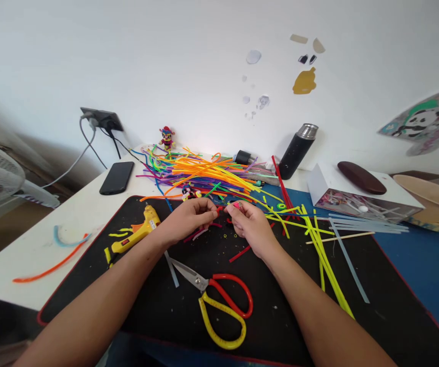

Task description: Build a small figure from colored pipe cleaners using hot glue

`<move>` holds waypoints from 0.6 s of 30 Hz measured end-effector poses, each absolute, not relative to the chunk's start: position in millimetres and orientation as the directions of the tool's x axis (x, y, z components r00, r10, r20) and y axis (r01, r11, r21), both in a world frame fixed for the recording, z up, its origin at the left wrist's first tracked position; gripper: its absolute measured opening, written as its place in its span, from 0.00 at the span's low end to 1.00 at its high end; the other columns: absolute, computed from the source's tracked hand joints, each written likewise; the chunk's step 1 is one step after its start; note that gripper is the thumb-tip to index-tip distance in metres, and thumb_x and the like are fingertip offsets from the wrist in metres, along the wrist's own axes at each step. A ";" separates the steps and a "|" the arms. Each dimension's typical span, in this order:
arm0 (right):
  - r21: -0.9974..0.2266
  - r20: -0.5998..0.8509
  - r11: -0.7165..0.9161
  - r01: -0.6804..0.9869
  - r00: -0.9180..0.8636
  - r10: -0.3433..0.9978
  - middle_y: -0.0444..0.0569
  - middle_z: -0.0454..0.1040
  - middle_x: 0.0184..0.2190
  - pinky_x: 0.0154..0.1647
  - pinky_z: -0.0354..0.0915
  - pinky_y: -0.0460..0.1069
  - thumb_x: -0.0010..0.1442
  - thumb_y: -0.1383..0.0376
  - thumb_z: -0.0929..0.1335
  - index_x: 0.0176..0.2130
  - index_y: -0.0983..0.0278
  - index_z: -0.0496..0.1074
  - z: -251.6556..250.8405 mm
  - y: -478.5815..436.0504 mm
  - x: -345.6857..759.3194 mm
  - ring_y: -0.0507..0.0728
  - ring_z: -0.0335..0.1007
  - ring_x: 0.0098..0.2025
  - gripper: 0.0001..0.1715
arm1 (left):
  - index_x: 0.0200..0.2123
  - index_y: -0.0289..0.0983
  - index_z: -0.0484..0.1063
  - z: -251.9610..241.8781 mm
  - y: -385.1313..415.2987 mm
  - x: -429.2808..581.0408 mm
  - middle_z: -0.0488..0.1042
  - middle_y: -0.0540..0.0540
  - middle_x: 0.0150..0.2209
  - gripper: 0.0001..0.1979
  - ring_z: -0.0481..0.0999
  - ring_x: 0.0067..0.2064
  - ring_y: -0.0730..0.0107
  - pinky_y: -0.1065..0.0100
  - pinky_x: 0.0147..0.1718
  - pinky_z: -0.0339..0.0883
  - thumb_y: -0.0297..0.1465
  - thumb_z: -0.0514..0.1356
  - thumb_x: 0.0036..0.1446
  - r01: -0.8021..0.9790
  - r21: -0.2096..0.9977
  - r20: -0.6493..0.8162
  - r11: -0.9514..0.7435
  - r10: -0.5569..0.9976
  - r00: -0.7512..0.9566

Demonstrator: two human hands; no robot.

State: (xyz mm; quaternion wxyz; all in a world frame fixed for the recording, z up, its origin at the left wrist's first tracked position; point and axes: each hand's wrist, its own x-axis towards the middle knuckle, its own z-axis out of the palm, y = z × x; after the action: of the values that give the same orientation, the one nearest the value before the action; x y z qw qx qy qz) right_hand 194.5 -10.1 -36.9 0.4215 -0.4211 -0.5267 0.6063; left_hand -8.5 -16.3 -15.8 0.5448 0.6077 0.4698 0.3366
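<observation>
Short, thin red pipe cleaner piece (220,208); left hand (189,220), right hand (250,227) each pinching 1 end over black mat (288,311).

Nothing legible for you here. Your yellow hot glue gun (137,235) carries a small sticker near the barrel, and it's too blurred to read. The scissors (219,298) show fine dark marks along the yellow handle, too small to make out. The panda poster (426,120) on the wall to your right shows cartoon art, with any lettering unreadable.
</observation>
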 end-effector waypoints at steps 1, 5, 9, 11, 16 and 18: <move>-0.994 -0.064 -0.086 -0.063 -0.289 0.955 0.34 0.55 0.20 0.19 0.43 0.46 0.58 0.42 0.74 0.33 0.60 0.67 -36.7 -10.4 194.4 0.47 0.45 0.19 0.27 | 0.32 0.38 0.70 -15.1 -16.6 -8.3 0.68 0.54 0.24 0.15 0.65 0.25 0.74 0.72 0.25 0.56 0.43 0.66 0.57 0.214 0.976 -0.105 0.032 0.935 0.339; -0.997 -0.050 -0.066 -0.044 -0.294 0.955 0.34 0.54 0.21 0.19 0.43 0.46 0.59 0.43 0.74 0.31 0.60 0.64 -38.5 -11.6 193.5 0.47 0.45 0.19 0.27 | 0.33 0.37 0.71 -12.5 -18.1 -6.7 0.69 0.54 0.25 0.14 0.65 0.25 0.74 0.72 0.24 0.56 0.42 0.65 0.58 0.258 0.966 -0.130 0.029 0.915 0.382; -0.996 -0.056 -0.076 -0.053 -0.302 0.951 0.34 0.55 0.21 0.19 0.43 0.46 0.58 0.44 0.74 0.31 0.60 0.65 -38.6 -12.3 192.5 0.47 0.46 0.20 0.26 | 0.34 0.37 0.71 -13.2 -19.3 -5.2 0.70 0.53 0.25 0.14 0.66 0.25 0.74 0.72 0.24 0.56 0.42 0.65 0.59 0.275 0.961 -0.154 0.040 0.900 0.407; -0.992 -0.066 -0.095 -0.084 -0.295 0.953 0.34 0.55 0.20 0.19 0.43 0.46 0.58 0.44 0.75 0.31 0.60 0.64 -36.1 -12.2 192.2 0.47 0.46 0.19 0.27 | 0.34 0.37 0.71 -14.7 -18.8 -5.1 0.70 0.54 0.25 0.14 0.66 0.25 0.75 0.72 0.24 0.57 0.42 0.65 0.58 0.241 0.969 -0.141 0.047 0.909 0.391; -0.980 -0.081 -0.125 -0.153 -0.266 0.961 0.33 0.55 0.19 0.19 0.41 0.45 0.56 0.45 0.76 0.32 0.61 0.66 -30.8 -12.1 192.8 0.46 0.44 0.18 0.26 | 0.33 0.36 0.72 -20.2 -14.1 -7.0 0.70 0.54 0.24 0.17 0.67 0.25 0.75 0.71 0.28 0.62 0.44 0.68 0.57 0.087 0.995 -0.068 0.044 0.951 0.303; -0.983 -0.074 -0.117 -0.140 -0.279 0.957 0.34 0.55 0.20 0.19 0.41 0.45 0.56 0.45 0.76 0.32 0.61 0.67 -32.0 -12.7 192.7 0.46 0.44 0.18 0.26 | 0.33 0.36 0.72 -22.5 -12.9 -7.8 0.70 0.54 0.24 0.17 0.67 0.25 0.76 0.71 0.28 0.62 0.44 0.69 0.56 0.055 0.998 -0.052 0.037 0.955 0.293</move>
State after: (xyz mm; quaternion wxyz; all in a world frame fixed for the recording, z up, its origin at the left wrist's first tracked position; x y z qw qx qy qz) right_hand 192.7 -12.7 -32.0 0.4389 -0.4096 -0.4989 0.6251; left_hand -7.8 -12.9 -22.5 0.5678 0.5695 0.4431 0.3962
